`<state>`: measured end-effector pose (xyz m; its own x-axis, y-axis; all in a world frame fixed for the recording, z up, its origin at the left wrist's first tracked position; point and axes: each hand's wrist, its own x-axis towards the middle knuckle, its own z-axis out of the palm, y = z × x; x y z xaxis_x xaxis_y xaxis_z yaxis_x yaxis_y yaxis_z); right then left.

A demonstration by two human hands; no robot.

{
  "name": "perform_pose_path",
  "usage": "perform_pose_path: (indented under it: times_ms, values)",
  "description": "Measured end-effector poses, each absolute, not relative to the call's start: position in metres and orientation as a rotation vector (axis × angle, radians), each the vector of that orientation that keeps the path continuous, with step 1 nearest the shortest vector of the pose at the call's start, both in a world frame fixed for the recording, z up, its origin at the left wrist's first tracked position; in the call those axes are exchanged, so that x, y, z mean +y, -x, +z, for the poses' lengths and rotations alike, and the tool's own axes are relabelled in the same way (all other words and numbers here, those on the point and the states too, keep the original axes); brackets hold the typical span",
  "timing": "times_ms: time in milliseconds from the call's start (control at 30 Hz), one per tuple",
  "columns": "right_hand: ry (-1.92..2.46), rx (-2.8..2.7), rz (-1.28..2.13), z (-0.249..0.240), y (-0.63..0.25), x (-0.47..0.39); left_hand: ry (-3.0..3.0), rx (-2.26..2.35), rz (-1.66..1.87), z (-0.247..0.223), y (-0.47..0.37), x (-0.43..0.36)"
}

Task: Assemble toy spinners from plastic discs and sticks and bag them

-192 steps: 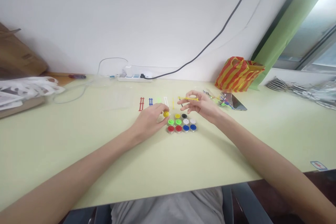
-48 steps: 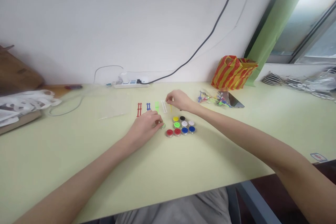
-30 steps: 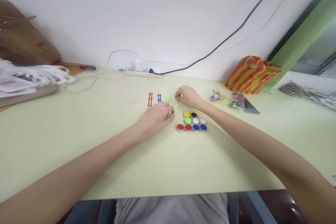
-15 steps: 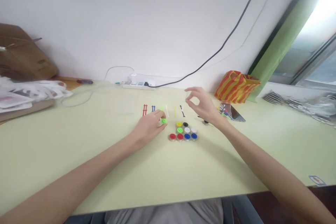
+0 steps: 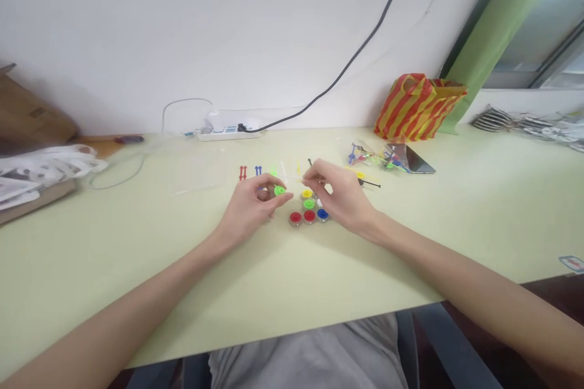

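Note:
My left hand is closed on a small round piece with a green top, held between thumb and fingers. My right hand is pinched just right of it; what its fingertips hold, if anything, is too small to tell. Between and below the hands sit round pieces with yellow, green, red and blue tops; my right hand hides others. Behind them lie red arrow pieces, blue arrow pieces, a white stick and a yellow stick.
A bag of coloured parts and a dark tablet lie to the right, before a red-and-yellow striped bag. A power strip stands by the wall. White straps and a cardboard box are at left.
My right hand has come down and left, close to my left hand, and now covers some round pieces. My left hand still holds the green-topped piece. The camera view has shifted.

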<state>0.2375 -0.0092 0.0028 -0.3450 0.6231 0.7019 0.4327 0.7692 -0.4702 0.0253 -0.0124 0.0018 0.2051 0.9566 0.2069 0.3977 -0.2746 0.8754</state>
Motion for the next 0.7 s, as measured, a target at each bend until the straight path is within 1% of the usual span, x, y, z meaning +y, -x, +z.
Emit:
perform_pose_path:
  times_ms: [167, 333, 467, 700]
  values:
    - [0.742, -1.874, 0.156, -0.005, -0.234, -0.007, -1.667, 1.153, 1.006, 0.004, -0.027, -0.011]
    - [0.732, -1.966, 0.049, -0.008, -0.233, -0.009, -1.617, 1.015, 0.948, 0.003, -0.035, -0.019]
    - [0.728, -2.025, -0.078, -0.007, -0.235, -0.011, -1.584, 0.975, 0.959, 0.003, -0.037, -0.023]
    - [0.624, -2.069, -0.203, -0.009, -0.237, -0.010, -1.518, 0.920, 0.967, 0.011, -0.036, -0.026]
